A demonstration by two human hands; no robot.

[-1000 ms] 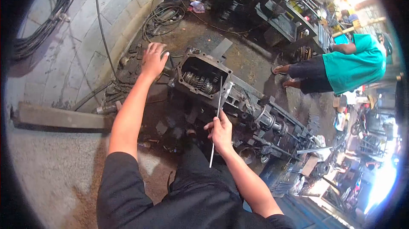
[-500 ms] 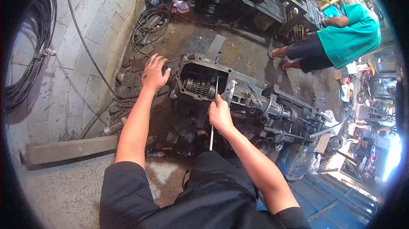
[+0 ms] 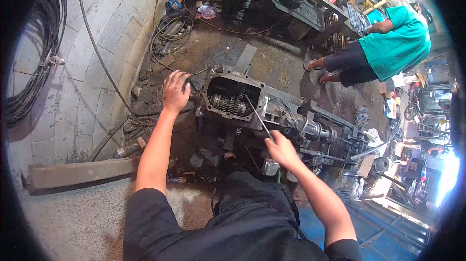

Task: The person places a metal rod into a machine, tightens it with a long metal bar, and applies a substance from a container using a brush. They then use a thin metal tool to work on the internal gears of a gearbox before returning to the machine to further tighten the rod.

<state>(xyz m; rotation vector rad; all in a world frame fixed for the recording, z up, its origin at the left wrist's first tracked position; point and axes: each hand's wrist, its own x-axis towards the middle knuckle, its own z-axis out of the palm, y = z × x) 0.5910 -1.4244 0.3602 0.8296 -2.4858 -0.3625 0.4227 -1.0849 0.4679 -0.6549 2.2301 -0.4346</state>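
Note:
An opened gearbox housing (image 3: 208, 108) sits low in front of me, with toothed gears (image 3: 227, 104) on shafts inside. My right hand (image 3: 281, 149) is closed around a thin metal rod (image 3: 257, 114). The rod slants up and left over the housing's near right edge, its far tip inside by the gears. At the housing's left end is my left hand (image 3: 175, 91), its fingers extended and slightly bent, thumb apart. It is next to the dark end of the housing; whether it touches it I cannot make out.
A long shaft assembly (image 3: 315, 129) extends right from the housing. Coiled cable (image 3: 170, 33) lies on the dirty floor, and a thick beam (image 3: 82, 172) lies at left. A person in a green shirt (image 3: 398, 45) stands at a cluttered workbench (image 3: 310, 11).
My right hand has moved right and down, and the rod has swung from nearly upright to a slant. My left hand has shifted slightly down, its fingers less spread.

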